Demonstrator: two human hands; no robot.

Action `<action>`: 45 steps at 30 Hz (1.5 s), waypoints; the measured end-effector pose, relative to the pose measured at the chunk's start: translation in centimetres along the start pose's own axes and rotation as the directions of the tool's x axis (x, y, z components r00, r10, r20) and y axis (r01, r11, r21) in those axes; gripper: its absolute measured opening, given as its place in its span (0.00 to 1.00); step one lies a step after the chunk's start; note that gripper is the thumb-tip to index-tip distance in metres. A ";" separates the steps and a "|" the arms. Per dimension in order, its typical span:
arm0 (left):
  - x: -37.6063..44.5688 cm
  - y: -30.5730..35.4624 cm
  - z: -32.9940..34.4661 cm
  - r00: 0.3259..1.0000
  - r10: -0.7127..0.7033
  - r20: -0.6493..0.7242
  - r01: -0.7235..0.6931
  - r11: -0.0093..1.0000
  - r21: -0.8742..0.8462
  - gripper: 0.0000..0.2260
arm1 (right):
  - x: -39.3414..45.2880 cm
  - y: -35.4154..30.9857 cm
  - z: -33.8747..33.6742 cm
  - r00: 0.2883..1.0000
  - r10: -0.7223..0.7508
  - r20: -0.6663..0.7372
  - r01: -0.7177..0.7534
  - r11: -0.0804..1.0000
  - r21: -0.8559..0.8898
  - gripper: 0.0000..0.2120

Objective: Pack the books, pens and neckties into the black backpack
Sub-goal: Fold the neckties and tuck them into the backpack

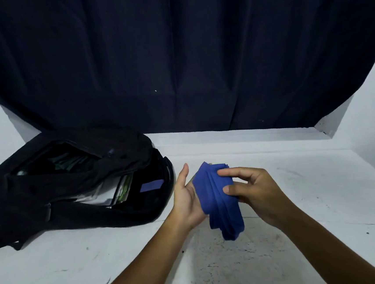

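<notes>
Folded royal-blue fabric necktie (217, 198) is held up between both hands above the white, scuffed surface (324, 197), right of the bag. Left hand (187, 199) is under/behind it, palm facing right, thumb straight up, the other fingers hidden behind the cloth; the tie lies against the palm. Right hand (253, 192) pinches the tie from the right, thumb and fingers (227, 172) curled onto the fabric. The tie's lower folded end hangs below the hands, clear of the surface.

Black fabric backpack (50, 200) lies flat on the surface at left, just beside the left hand, main compartment unzipped and gaping. Books with white and green edges (122, 189) show inside the opening. Dark navy curtain (174, 63) hangs behind the surface.
</notes>
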State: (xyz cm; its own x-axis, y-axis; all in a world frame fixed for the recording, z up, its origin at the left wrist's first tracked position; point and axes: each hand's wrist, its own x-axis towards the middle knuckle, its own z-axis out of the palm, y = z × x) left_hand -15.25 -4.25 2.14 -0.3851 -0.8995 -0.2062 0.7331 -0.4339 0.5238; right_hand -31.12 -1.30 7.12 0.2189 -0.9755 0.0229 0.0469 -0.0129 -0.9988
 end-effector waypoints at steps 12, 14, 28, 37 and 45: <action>-1.4 -1.0 0.4 0.973 0.105 0.204 -0.167 0.936 0.310 0.37 | 0.8 0.0 1.7 0.982 -0.151 -0.112 0.138 0.983 -0.120 0.18; -1.3 -1.1 0.2 0.976 0.096 0.193 -0.165 0.910 0.379 0.39 | 1.0 0.1 1.7 0.979 -0.164 -0.124 0.146 0.979 -0.142 0.17; -0.7 -1.7 0.0 0.984 0.121 0.131 -0.163 0.910 0.381 0.33 | 1.2 -0.2 -1.5 0.957 0.232 0.175 -0.241 0.970 0.030 0.13; -1.2 -2.1 0.4 0.984 0.123 0.125 -0.163 0.904 0.394 0.32 | 1.6 1.2 -1.3 0.966 0.176 0.189 -0.181 0.984 0.008 0.15; -4.1 1.0 -1.2 0.985 0.155 0.080 -0.175 0.863 0.473 0.29 | 3.0 2.0 2.3 0.950 0.158 0.268 -0.175 0.984 0.039 0.17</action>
State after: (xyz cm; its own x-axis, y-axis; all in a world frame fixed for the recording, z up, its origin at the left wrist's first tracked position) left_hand -12.22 -1.08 2.51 -0.3102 -0.9490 -0.0555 0.4348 -0.1936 0.8795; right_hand -28.13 -3.72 5.34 0.4770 -0.8701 -0.1244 0.0464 0.1663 -0.9850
